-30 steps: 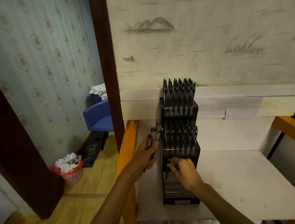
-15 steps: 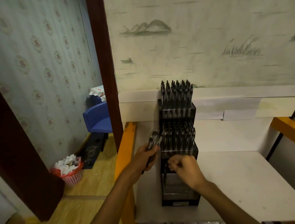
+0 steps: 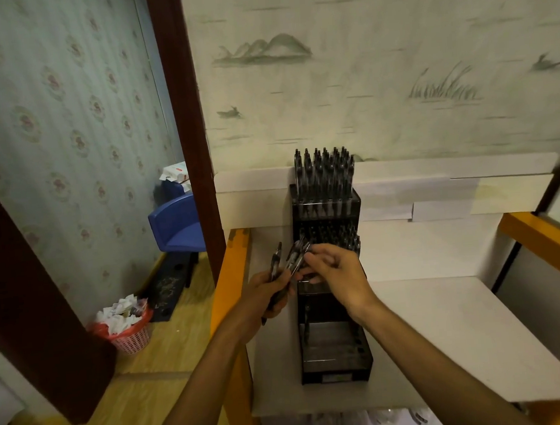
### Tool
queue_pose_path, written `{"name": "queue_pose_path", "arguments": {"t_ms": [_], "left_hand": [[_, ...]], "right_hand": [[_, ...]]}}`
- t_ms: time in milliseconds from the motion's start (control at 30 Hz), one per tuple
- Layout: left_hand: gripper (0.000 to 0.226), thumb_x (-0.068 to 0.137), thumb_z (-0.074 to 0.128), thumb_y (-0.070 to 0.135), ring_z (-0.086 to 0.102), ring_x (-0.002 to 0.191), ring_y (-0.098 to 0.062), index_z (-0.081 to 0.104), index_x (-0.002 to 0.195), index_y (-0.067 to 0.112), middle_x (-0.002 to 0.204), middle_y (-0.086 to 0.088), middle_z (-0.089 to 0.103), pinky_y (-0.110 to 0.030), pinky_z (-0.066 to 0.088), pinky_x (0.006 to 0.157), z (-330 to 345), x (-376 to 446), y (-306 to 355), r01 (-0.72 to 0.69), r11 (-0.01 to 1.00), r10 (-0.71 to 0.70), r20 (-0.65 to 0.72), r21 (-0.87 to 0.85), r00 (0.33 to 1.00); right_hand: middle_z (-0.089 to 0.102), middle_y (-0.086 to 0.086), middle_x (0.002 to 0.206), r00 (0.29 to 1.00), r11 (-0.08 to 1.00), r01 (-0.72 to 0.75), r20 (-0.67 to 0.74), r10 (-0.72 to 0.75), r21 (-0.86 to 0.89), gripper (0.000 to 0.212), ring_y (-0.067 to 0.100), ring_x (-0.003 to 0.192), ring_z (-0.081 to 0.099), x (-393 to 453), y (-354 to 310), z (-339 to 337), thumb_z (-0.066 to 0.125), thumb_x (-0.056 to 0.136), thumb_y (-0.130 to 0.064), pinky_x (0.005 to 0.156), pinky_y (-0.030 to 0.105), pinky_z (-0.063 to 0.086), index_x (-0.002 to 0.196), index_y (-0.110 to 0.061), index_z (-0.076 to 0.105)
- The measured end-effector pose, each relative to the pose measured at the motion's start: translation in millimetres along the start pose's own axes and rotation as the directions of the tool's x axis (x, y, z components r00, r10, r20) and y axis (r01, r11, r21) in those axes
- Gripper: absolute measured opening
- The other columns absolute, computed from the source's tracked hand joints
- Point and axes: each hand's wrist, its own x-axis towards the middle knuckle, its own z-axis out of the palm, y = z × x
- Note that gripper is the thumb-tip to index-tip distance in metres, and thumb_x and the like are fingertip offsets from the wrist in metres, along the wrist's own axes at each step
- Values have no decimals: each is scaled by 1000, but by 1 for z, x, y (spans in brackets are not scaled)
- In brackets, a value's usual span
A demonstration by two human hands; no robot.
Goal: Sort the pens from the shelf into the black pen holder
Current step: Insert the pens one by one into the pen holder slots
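My left hand [image 3: 271, 288]: fingers curled round a bundle of pens [image 3: 289, 262], tips fanned upward, just left of the black pen holder [image 3: 336, 352].
My right hand [image 3: 339, 274]: fingertips pinching the top of one pen in that bundle, wrist across the holder's middle tier.
Black pen holder: three stepped tiers, upright on the white shelf [image 3: 449, 333], back against the white rear panel [image 3: 442, 246]. Top tier [image 3: 324, 178] packed with pens; middle tier partly hidden by my hands; lowest tier holds one pen at its left side, the rest open.
White shelf: bare surface to the right of the holder; narrow strip to its left, ending at the orange frame rail [image 3: 224, 283].
Beyond the rail: wooden floor, pink waste basket [image 3: 127, 328] with paper, blue chair [image 3: 179, 227].
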Motion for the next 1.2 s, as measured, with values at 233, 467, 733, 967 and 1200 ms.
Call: {"name": "queue_pose_path", "arguments": {"t_ms": [233,467,733,967,1200], "left_hand": [[42,92,56,50,47,52,-7,68,109,13,78,-3,63,-18,34,42,-2,2,0,13,1000,-14,-42,-11,999],[29,93,55,46,34,50,-7,71,94,22,69,3,50,-18,29,38,-5,3,3,-55,987,42,-90,-148,995],[27,98,54,36,31,49,-8,66,102,13,69,1,45,-19,27,38,-10,2,5,-42,955,31,-44,-294,999],[25,100,54,35,31,51,-8,67,104,14,71,1,45,-19,27,39,-12,0,5,-10,951,14,9,-310,1000],[26,98,58,39,33,53,-8,71,104,17,72,2,47,-19,28,41,-14,2,3,2,955,11,43,-296,999]], "right_hand": [[76,11,93,996,990,-14,-88,27,141,22,26,87,74,3,-3,-5,67,90,-18,75,28,60,108,-5,70],[75,5,79,989,987,95,-96,-108,-133,14,21,74,74,-2,-3,-34,73,86,-17,70,22,58,99,-11,70],[71,-5,76,983,789,100,-62,-172,-607,14,2,75,66,-15,42,-34,77,84,-21,75,4,46,95,-15,72],[62,-16,71,991,736,60,-47,-124,-674,11,-12,77,60,-21,62,-24,73,87,-21,70,-2,39,96,-14,71],[65,-10,75,993,708,76,-8,-114,-702,6,-3,72,61,-19,62,-25,72,88,-23,68,0,40,90,-20,68]]}}
